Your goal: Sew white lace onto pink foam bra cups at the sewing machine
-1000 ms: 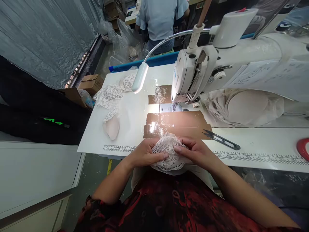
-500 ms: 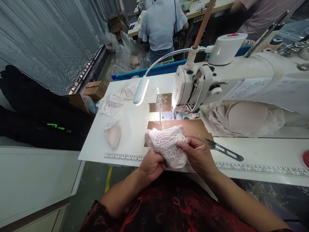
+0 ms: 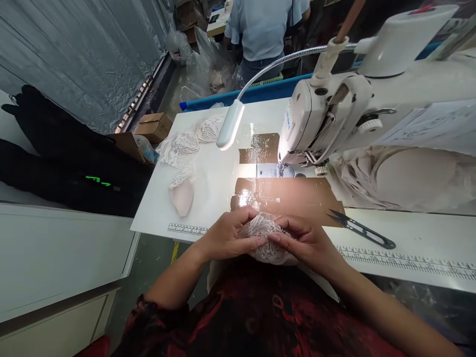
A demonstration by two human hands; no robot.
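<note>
Between both hands at the table's front edge is a white lace bra cup (image 3: 266, 233), its rounded, patterned side facing up. My left hand (image 3: 234, 233) grips its left side, with the thumb lying across the lace. On the other side my right hand (image 3: 305, 240) pinches it, the thumb close to the left thumb. The cup's underside is hidden. Thread snips (image 3: 360, 229) lie on the table to the right of my right hand. Beyond the hands stands a white sewing machine (image 3: 308, 119), its needle area lit and with no fabric visible under it.
More lace cups (image 3: 182, 148) and a bare beige cup (image 3: 182, 197) lie at the table's left. A lamp (image 3: 230, 125) hangs over the table on a bendable neck. Stacked beige cups (image 3: 416, 176) sit behind the machine's arm. A person in light blue (image 3: 262, 34) sits beyond.
The lace piece has come closer to my body and turned, now showing a rounded dome. My left hand has shifted from its lower edge up to its left side. The view has shifted too.
</note>
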